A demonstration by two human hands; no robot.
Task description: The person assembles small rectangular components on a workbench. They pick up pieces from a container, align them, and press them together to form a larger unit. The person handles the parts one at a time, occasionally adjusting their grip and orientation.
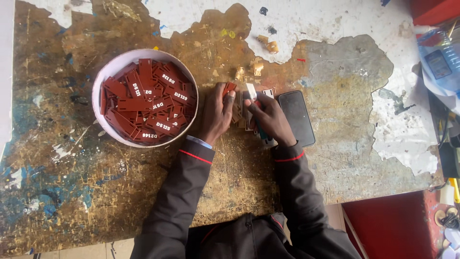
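My left hand [216,115] pinches a small dark red tag [229,88] at its fingertips, just right of a round white bowl [109,69]. The bowl is heaped with several dark red rectangular tags [146,103] with white markings. My right hand [269,117] grips a small white-and-red tool [252,92] next to the tag, over a few pale pieces lying on the worn table [96,182]. Both hands nearly touch at the table's middle.
A black phone [296,117] lies face up just right of my right hand. Small tan wood offcuts [268,44] are scattered beyond the hands. A clear plastic bottle and clutter [441,60] sit at the right edge, with red surfaces [393,225] below the table.
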